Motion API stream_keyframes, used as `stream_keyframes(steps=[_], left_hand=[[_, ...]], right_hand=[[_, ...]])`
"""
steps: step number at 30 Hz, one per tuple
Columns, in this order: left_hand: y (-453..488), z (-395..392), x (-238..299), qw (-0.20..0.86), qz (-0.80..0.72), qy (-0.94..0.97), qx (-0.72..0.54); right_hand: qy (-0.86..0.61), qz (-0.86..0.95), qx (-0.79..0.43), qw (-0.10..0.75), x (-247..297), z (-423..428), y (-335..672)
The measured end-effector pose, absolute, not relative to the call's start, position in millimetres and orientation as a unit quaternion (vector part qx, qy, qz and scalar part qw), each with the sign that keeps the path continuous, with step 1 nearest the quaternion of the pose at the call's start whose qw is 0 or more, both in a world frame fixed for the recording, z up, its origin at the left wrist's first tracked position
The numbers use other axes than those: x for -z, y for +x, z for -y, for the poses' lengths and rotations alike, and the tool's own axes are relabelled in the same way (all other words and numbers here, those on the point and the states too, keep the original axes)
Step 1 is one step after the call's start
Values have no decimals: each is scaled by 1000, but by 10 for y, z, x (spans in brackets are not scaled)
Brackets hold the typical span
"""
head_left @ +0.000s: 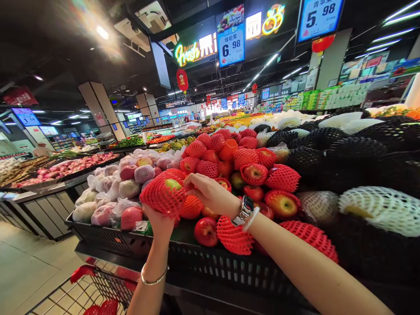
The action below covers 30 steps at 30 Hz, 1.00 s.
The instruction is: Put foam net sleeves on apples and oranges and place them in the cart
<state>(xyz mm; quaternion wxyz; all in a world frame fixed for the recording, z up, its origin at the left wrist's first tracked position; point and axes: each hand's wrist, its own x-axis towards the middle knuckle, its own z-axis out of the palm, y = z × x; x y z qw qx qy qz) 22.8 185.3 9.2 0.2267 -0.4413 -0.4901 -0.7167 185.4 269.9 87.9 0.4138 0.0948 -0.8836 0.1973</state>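
My left hand (160, 221) holds an apple (173, 184) in a red foam net (160, 199) from below, above the front left of the fruit display. The apple's yellow-green skin shows through the net's opening. With curled fingers, my right hand (210, 192) pinches the edge of that net from the right; its fingertips are partly hidden. Beneath my right wrist lie a bare red apple (206, 232) and another red-netted apple (234, 236). More red-netted apples (216, 148) are heaped behind my hands.
A black slatted crate edge (229, 264) runs along the front. Plastic-wrapped fruit (128, 189) is piled left; fruit in black nets (357, 153) and a white net (382, 210) lies right. A wire shopping cart (78, 293) stands at lower left. Price signs (231, 41) hang overhead.
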Motion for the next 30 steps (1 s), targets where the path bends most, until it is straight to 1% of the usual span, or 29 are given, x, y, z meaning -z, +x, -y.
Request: stream_keyframes(steps=[3,6,9,10,11,12,15,17,20,21,23,25,26,28,30], left_hand=[[301,-1854,-104,218,470,-422,744],[353,-1846,-133,234,448,-414,757],[392,-1850,-163,276,452,-416,739],[411,-1861,-171,288,463,-431,719],[435,-1876,-179,296,479,-452,692],[464,-1893,-188,301,498,-475,661],[575,-1900,-219,286,546,-543,571],[640,-1822,-231,242,570,-589,520],[667,-1599,-195,154,599,-632,466],[652,-1525,-170,147,598,-623,482],[594,-1422,-124,179,550,-566,587],[523,-1396,-117,212,438,-478,732],[491,-1408,-135,199,380,-442,788],[452,-1456,-198,105,306,-424,846],[454,-1511,-264,-19,301,-458,836]], right_hand=[[79,857,-302,409,-848,-2689,1825],[73,794,-458,393,-811,-2600,1814],[91,726,-616,293,-794,-2477,1827],[98,711,-643,266,-791,-2445,1831],[102,701,-658,256,-787,-2423,1831],[98,692,-665,265,-784,-2412,1829],[39,660,-675,327,-788,-2458,1815],[3,647,-672,360,-820,-2533,1822],[3,667,-631,397,-899,-2632,1870],[7,687,-607,399,-922,-2649,1890],[10,729,-559,396,-954,-2656,1923],[18,760,-510,402,-963,-2640,1943],[27,774,-485,407,-961,-2630,1948],[58,801,-444,397,-948,-2610,1950],[107,828,-421,355,-923,-2591,1943]])
